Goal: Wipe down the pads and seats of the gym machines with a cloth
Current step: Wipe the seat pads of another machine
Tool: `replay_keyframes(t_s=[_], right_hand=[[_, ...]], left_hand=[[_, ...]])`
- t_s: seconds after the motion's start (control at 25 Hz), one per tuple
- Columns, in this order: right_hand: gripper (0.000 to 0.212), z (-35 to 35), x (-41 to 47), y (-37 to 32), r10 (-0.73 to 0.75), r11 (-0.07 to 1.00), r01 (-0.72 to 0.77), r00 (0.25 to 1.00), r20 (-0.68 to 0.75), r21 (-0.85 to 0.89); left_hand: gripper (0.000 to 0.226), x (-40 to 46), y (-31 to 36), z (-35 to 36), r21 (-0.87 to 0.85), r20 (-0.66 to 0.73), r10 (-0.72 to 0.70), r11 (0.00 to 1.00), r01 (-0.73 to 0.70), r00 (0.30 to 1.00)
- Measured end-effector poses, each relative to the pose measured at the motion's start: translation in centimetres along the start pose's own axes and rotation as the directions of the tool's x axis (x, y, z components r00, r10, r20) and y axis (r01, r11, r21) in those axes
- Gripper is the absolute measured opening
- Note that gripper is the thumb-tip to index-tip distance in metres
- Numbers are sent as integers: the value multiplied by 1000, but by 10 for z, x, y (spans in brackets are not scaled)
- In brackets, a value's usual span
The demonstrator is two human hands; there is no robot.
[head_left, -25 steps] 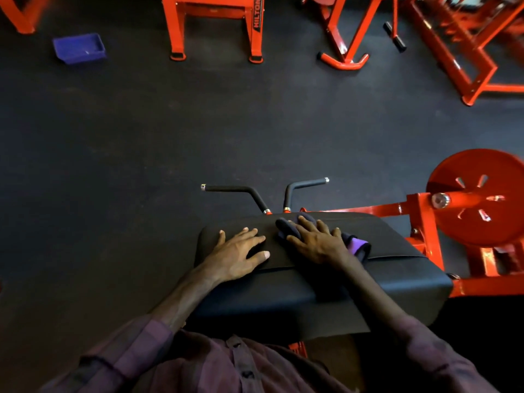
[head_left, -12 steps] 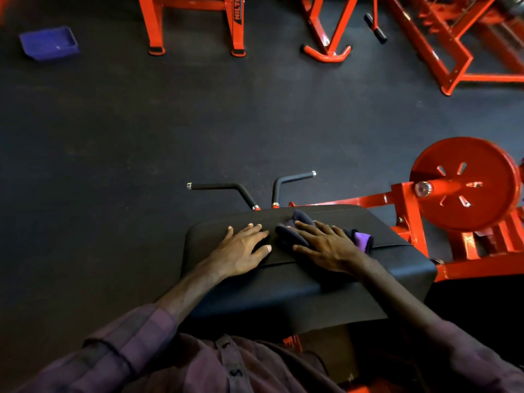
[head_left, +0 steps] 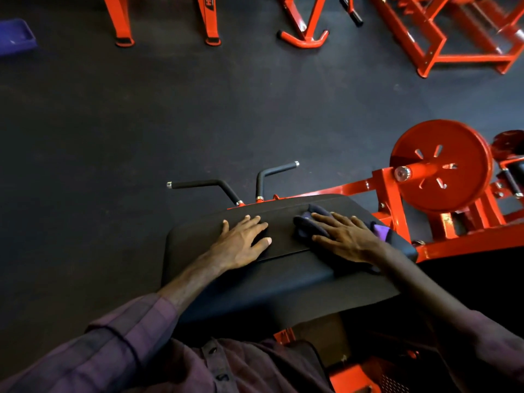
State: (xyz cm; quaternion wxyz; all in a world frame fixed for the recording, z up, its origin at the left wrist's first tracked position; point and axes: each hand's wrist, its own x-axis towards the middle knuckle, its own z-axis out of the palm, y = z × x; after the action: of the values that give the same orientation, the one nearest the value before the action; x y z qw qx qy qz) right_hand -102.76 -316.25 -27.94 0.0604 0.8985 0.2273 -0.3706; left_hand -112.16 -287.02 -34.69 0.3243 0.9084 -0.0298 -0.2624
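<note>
A black padded machine pad (head_left: 255,282) lies in front of me at the lower centre. My left hand (head_left: 241,242) rests flat on its upper left part, fingers spread. My right hand (head_left: 347,236) presses a dark purple cloth (head_left: 304,225) against the pad's upper right part with straight fingers. A lighter purple corner of the cloth (head_left: 381,231) shows beyond my wrist.
Two black handle bars (head_left: 204,184) stick out past the pad's far edge. A red weight plate (head_left: 441,165) on a red frame stands to the right. More red machine frames (head_left: 442,38) line the back, and a blue tray (head_left: 15,36) lies on the dark floor at the far left.
My right hand with the cloth has slid to the right along the pad, away from my left hand. The left hand stays flat in place.
</note>
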Motion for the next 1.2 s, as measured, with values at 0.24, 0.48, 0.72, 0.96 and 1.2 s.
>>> replay_keyframes(t_s=[0.24, 0.48, 0.72, 0.96, 1.2], right_hand=[[65, -2, 27, -6, 116, 993, -116, 992, -45, -8], [66, -7, 8, 63, 255, 966, -251, 965, -58, 65], [72, 1, 11, 56, -8, 1000, 5, 995, -98, -28], [78, -8, 38, 114, 309, 924, -283, 949, -64, 257], [64, -6, 41, 109, 52, 995, -41, 992, -118, 92]], left_hand=[[68, 19, 7, 7, 27, -22, 37, 999, -37, 999], [71, 29, 9, 10, 33, -28, 44, 999, -43, 999], [74, 47, 24, 12, 51, -19, 58, 997, -57, 998], [86, 54, 23, 13, 45, -21, 43, 998, -42, 999], [84, 69, 23, 12, 41, -13, 39, 998, -38, 999]])
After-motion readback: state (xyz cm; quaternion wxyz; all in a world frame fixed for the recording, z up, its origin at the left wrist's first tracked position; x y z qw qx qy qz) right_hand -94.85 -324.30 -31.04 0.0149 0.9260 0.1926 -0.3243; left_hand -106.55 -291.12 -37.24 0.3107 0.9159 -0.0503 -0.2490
